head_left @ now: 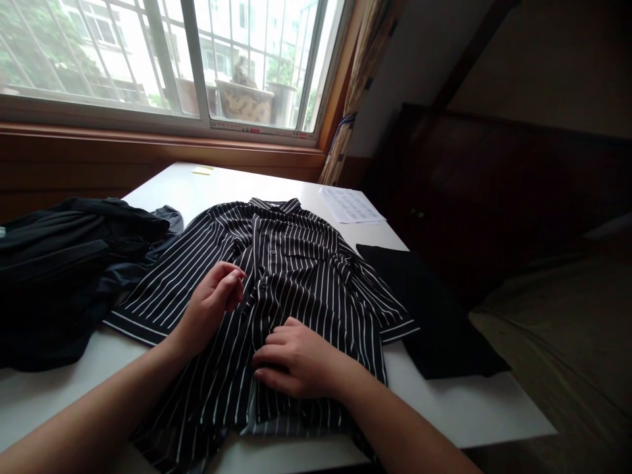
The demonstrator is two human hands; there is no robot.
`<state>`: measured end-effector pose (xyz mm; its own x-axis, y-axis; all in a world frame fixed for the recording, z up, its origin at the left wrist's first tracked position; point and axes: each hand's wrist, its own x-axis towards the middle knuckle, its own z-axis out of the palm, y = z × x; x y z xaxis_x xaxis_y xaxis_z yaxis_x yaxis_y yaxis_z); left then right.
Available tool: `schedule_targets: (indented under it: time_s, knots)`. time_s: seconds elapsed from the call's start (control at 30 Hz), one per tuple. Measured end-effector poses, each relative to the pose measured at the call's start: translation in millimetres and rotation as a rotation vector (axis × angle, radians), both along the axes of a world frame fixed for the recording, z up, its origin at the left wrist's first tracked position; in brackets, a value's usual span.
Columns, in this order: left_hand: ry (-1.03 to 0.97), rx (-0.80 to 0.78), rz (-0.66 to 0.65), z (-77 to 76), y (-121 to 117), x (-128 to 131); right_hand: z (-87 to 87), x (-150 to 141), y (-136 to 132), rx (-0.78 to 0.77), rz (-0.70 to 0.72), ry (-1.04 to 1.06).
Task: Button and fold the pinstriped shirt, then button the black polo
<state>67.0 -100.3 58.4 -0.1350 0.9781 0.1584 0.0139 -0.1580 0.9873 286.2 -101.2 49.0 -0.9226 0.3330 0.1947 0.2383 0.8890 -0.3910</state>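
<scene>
A black shirt with thin white stripes (296,263) lies spread face up on a white table (444,408), collar toward the window. My left hand (212,303) hovers over the shirt's front left of the button placket, fingers curled together in a pinch near the fabric. My right hand (296,362) rests on the lower placket with fingers bent, pressing or gripping the cloth at the front opening. Whether the left fingers hold cloth is not clear.
A pile of dark clothes (64,263) covers the table's left side. A folded black cloth (434,309) lies right of the shirt, a printed paper sheet (350,205) behind it, a yellow note (202,170) near the window. A bed (567,342) stands to the right.
</scene>
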Motion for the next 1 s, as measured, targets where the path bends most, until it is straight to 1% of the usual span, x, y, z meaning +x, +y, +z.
schedule_targets:
  time_s: [0.13,0.27,0.33,0.43,0.53,0.63,0.7,0.8,0.9,1.0]
  knots:
    - [0.019,0.003,-0.025,-1.1,-1,0,0.6,1,3,-0.047,-0.054,0.013]
    - [0.108,-0.003,-0.104,1.8,-6,-1,2.2,4,5,-0.098,-0.197,0.082]
    - [0.23,0.026,-0.164,4.5,-8,-2,4.6,6,7,-0.14,-0.274,0.126]
    - [0.495,0.126,-0.294,7.4,-8,-3,8.1,9,10,-0.226,-0.362,0.192]
    - [0.739,0.232,-0.425,6.5,-7,-3,8.8,10,14,-0.289,-0.407,0.257]
    - [0.886,0.257,-0.512,3.5,-7,-3,7.0,10,17,-0.346,-0.45,0.309]
    - [0.925,0.252,-0.551,2.0,-7,-4,5.3,11,19,-0.417,-0.5,0.329]
    - [0.954,0.261,-0.581,1.2,-8,-8,2.3,12,23,-0.563,-0.547,0.364]
    - [0.976,0.277,-0.576,0.0,-8,-12,-1.1,12,25,-0.689,-0.55,0.421]
    - [0.967,0.3,-0.573,-2.3,-5,-14,-3.8,12,27,-0.772,-0.541,0.467]
